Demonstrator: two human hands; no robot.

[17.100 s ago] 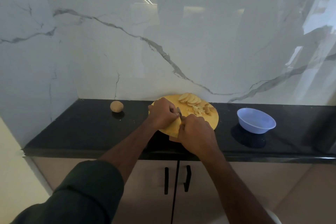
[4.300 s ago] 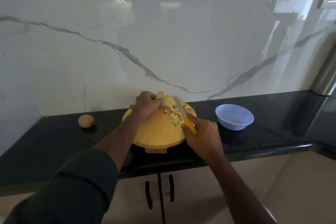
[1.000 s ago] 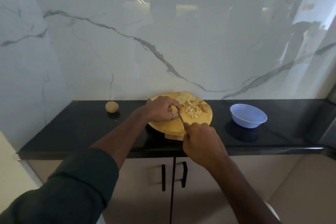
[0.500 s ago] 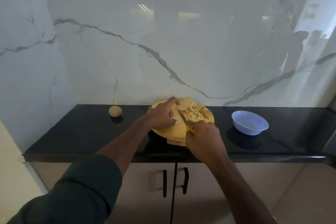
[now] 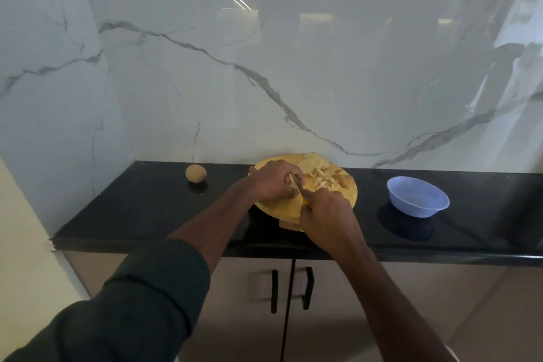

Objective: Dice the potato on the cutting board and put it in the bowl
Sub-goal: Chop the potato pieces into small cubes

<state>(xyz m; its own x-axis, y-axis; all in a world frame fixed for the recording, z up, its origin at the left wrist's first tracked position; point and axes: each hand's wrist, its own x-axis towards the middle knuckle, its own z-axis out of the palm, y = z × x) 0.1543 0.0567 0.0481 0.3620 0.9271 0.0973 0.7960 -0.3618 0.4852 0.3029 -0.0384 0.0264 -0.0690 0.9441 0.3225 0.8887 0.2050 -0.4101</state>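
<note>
Marble takes up most of what I can see from here: a glossy white wall (image 5: pixel 293 67) with grey veins runs behind a long black polished stone bench (image 5: pixel 147 209). Under the bench sit beige cabinet doors (image 5: pixel 244 303) with two black vertical handles (image 5: pixel 307 288).

On the bench, close to the wall, lies a round pale wooden cutting board (image 5: pixel 276 209). Well apart from it, on the right, stands a light blue plastic bowl (image 5: pixel 417 197), upright, with nothing I can make out inside it. On the other side of the board, a whole unpeeled brown potato (image 5: pixel 195 173) rests alone on the black stone.

A dark green sleeve (image 5: pixel 123 311) covers the person's left forearm; the right arm is bare. The left hand (image 5: pixel 273 182) is on the board with its fingers curled down, holding something against the wood; what is under the fingers I cannot tell. The right hand (image 5: pixel 326 211) is wrapped round the yellow handle of a small knife (image 5: pixel 298 185), and the grey blade slants up to just beside the left fingertips.

At the far edge of the board sit a few round pale potato slices (image 5: pixel 313 162), overlapping. Just beside them, toward the right, is a loose heap of small diced potato pieces (image 5: pixel 326 181).
</note>
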